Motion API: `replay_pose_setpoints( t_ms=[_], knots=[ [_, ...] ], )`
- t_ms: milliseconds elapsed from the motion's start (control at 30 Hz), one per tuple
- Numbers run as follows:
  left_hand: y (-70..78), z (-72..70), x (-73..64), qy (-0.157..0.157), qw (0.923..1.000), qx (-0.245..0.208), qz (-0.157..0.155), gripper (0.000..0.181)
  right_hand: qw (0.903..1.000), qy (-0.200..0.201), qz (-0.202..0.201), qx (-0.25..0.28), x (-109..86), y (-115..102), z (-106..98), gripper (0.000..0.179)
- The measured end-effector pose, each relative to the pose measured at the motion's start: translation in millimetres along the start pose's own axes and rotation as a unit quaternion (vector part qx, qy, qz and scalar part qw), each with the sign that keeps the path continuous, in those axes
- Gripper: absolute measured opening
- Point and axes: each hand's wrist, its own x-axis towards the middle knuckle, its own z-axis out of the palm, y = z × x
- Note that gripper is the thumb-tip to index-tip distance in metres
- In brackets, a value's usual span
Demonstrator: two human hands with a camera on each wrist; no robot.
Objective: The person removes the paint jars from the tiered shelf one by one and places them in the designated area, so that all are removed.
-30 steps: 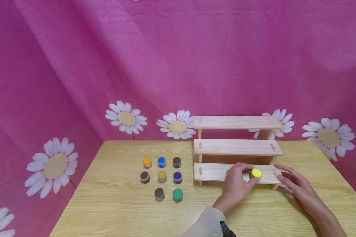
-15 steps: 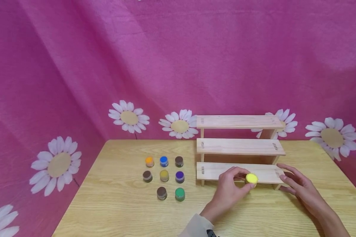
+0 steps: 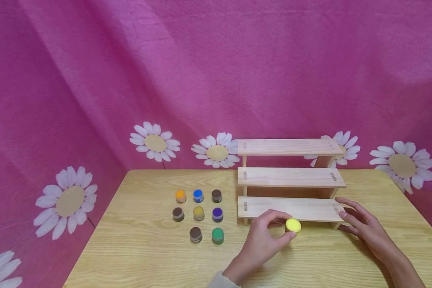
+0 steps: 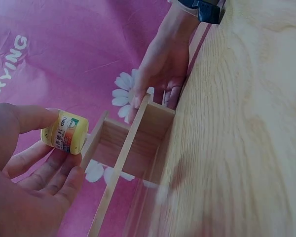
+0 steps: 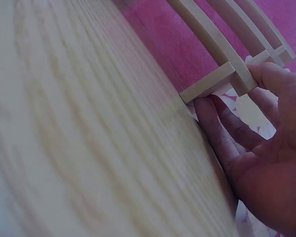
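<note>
My left hand (image 3: pixel 261 240) pinches a small yellow paint jar (image 3: pixel 293 225) between thumb and fingers, in front of the lowest step of a three-tier wooden shelf (image 3: pixel 273 207). The left wrist view shows the printed label on the paint jar (image 4: pixel 64 132), held apart from the shelf boards. My right hand (image 3: pixel 371 232) holds the right end of the lowest step. Seen from the right wrist, the thumb lies at the board's end and the fingers (image 5: pixel 209 116) reach beneath it, beside the shelf's leg (image 5: pixel 209 84).
Several paint jars stand in rows on the wooden table (image 3: pixel 137 256) left of the shelf, among them orange (image 3: pixel 181 196), blue (image 3: pixel 198 195), purple (image 3: pixel 217 215) and green (image 3: pixel 218 235) ones. A pink curtain (image 3: pixel 201 72) with daisies hangs behind the table.
My left hand has carried the yellow paint jar from over the lowest step, leftward and toward me, to in front of the shelf. My right hand has stayed at the shelf's end.
</note>
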Motion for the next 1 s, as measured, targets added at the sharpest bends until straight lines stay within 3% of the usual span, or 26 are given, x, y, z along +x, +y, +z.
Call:
replay_pose_setpoints(
  t_ms=[367,700,900,1000],
  knots=[
    [-0.2,-24.9,-19.4,0.007,0.9994,0.013,0.032,0.032,0.9998,-0.002,-0.015,0.011,-0.8,1,-1,0.048],
    [-1.5,-55.6,-42.0,0.021,0.9998,-0.006,0.001,0.034,0.9998,0.003,0.002,-0.019,1.9,-2,-2,0.049],
    [-2.1,-74.5,-52.0,0.037,0.9993,0.0,0.006,0.034,0.9999,0.001,-0.005,-0.013,0.4,0,-1,0.048],
    [-1.0,-83.7,-57.3,0.041,0.999,-0.012,-0.015,0.035,1.0,0.0,-0.005,-0.005,-0.1,0,0,0.048]
  ],
)
